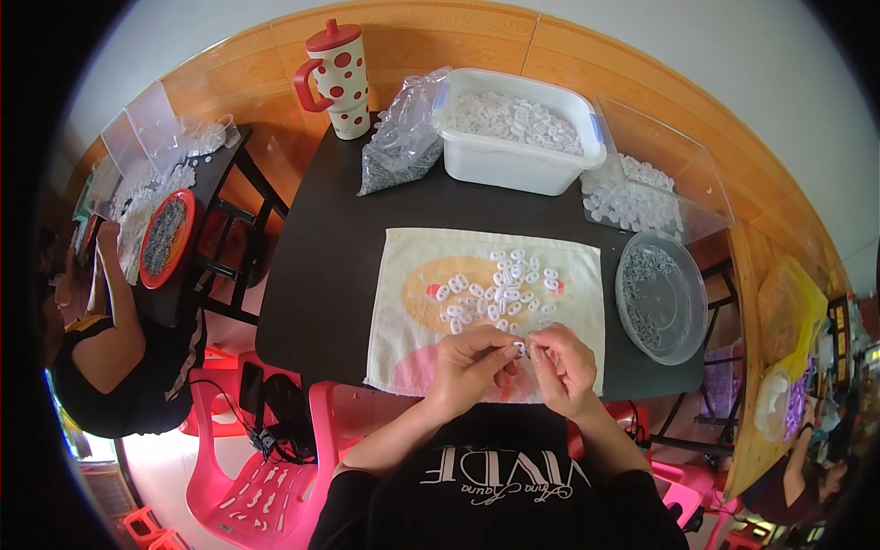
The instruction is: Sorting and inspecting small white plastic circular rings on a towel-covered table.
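Both hands meet over the near edge of a cream towel (587, 302) printed with a yellow and pink figure. My left hand (467, 368) pinches a small white plastic piece (521, 348) between thumb and finger. Close against it, my right hand (566, 368) has its fingertips pinched together; whatever they hold is too small to make out. Many loose white pieces (504, 293), rounded and apparently with holes, lie scattered on the towel just beyond my fingers. To the right stands a round clear tub (698, 307) with small grey metal parts (646, 275) in it.
Along the table's back are a dotted tumbler (348, 87), a clear bag (399, 151) of grey parts, a white bin (513, 165) of white pieces and a clear box (706, 183) with whitish pieces. A pink chair (261, 495) is at left. Other people sit at both sides.
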Available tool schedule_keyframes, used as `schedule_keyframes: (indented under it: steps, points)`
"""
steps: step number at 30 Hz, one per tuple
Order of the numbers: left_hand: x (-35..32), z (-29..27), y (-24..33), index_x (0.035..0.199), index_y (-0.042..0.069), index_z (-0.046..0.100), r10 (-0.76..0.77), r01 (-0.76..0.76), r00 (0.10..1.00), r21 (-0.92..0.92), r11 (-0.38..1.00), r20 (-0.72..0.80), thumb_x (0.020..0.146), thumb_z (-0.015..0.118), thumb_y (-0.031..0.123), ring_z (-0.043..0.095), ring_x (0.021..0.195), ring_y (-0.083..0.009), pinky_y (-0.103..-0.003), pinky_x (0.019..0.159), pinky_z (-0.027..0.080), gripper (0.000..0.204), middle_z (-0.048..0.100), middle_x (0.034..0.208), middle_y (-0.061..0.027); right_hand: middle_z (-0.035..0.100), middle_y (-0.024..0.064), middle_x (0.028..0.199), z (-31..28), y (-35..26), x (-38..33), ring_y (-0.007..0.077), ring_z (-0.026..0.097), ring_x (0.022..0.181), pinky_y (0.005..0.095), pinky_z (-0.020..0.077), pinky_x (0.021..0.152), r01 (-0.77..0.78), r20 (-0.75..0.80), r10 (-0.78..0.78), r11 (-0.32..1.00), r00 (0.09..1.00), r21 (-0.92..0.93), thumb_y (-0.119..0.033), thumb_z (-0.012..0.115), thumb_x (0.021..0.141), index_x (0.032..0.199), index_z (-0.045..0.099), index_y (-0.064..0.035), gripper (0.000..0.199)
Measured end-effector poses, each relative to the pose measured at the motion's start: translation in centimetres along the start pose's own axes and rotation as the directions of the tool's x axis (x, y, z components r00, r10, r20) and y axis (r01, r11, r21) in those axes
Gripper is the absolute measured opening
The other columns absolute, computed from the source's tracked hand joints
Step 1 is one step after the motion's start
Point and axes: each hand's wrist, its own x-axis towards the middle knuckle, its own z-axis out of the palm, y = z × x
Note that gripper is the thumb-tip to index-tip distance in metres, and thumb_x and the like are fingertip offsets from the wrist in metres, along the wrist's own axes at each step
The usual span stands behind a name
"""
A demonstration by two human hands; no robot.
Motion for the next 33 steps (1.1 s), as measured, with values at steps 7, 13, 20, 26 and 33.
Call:
schedule_keyframes:
  steps: [7,13,20,26,33]
  points:
    - [0.0,0.1,0.4,0.100,-0.005,0.070,-0.065,0.064,0.998,-0.075,0.995,-0.012,0.092,0.061,-0.006,0.064,0.064,-0.0116,-0.021,0.051,0.048,0.012,0.067,0.083,-0.0088,0.062,0.0141,0.083,-0.4,-1.0,0.7,0.0259,0.060,0.068,0.0356,0.0453,0.060,-0.024,-0.053,0.024,1.000,0.998,-0.010,0.011,0.064,0.078,0.107,0.059,0.0035,0.031]
    - [-0.2,0.4,0.1,0.099,-0.006,0.070,-0.071,0.071,0.997,-0.103,0.992,0.005,0.092,0.061,-0.006,0.062,0.062,-0.0098,-0.020,0.052,0.049,0.011,0.067,0.082,-0.0073,0.061,0.0164,0.083,0.2,-0.1,0.3,0.0277,0.058,0.066,0.0348,0.0441,0.057,0.099,-0.025,-0.100,0.994,0.995,-0.054,0.014,0.061,0.079,0.105,0.058,0.0037,0.028]
    - [-0.7,1.1,-0.4,0.098,-0.006,0.070,-0.032,0.026,0.999,-0.135,0.991,-0.043,0.092,0.060,-0.008,0.060,0.061,-0.0093,-0.021,0.053,0.049,0.011,0.067,0.084,-0.0068,0.061,0.0161,0.081,1.4,-0.2,-0.2,0.0269,0.056,0.062,0.0341,0.0436,0.054,0.132,-0.127,-0.147,0.984,0.981,-0.120,0.015,0.059,0.082,0.103,0.057,0.0037,0.024]
    - [-0.5,1.3,-0.5,0.099,-0.006,0.070,0.017,-0.023,0.998,-0.103,0.994,-0.056,0.092,0.059,-0.008,0.061,0.063,-0.0109,-0.023,0.054,0.050,0.013,0.066,0.084,-0.0077,0.061,0.0130,0.079,1.3,-0.3,0.0,0.0239,0.056,0.061,0.0318,0.0444,0.054,0.152,-0.148,-0.183,0.968,0.972,-0.197,0.011,0.059,0.085,0.102,0.058,0.0036,0.019]
    - [-0.3,-0.8,0.1,0.103,-0.004,0.070,-0.013,-0.001,0.986,-0.080,0.997,-0.165,0.092,0.062,-0.005,0.065,0.065,-0.0158,-0.025,0.052,0.049,0.014,0.068,0.082,-0.0110,0.061,0.0072,0.084,-7.4,1.7,0.0,0.0140,0.057,0.073,0.0262,0.0459,0.065,-0.329,-0.194,0.303,0.936,0.933,-0.122,0.005,0.060,0.088,0.098,0.062,0.0030,0.010]
